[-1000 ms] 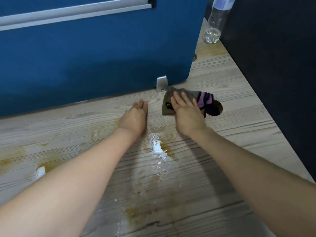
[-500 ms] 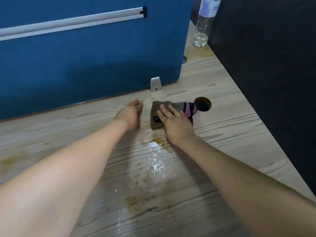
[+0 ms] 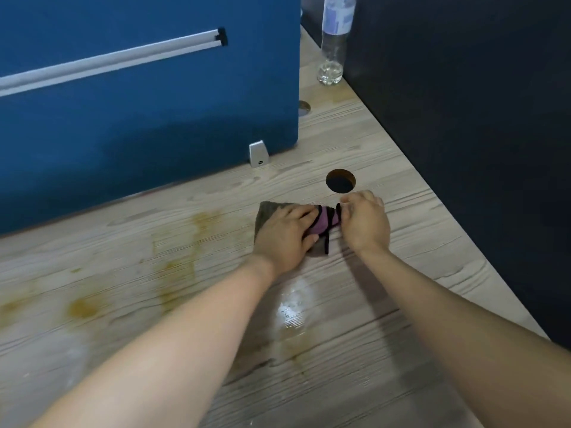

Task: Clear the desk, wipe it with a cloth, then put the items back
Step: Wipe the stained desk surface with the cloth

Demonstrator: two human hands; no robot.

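A grey cloth [image 3: 327, 222] with pink and black stripes lies on the pale wood desk [image 3: 417, 261], just in front of a round cable hole [image 3: 340, 180]. My left hand [image 3: 285, 237] presses flat on the cloth's grey left part. The striped right end is pinched by the curled fingers of my right hand [image 3: 366, 225]. A wet shiny patch [image 3: 292, 307] sits on the desk right below both hands. Yellow-brown stains [image 3: 177, 267] streak the wood to the left.
A blue partition [image 3: 148, 118] with a silver rail stands along the back, held by a metal bracket [image 3: 259, 154]. A clear plastic bottle [image 3: 333, 41] stands at the far right corner. A dark wall [image 3: 479, 134] runs along the desk's right edge.
My left hand has moved from the bare desk onto the cloth. My right hand has shifted to the cloth's striped right end. The cloth now lies nearer to me, clear of the hole.
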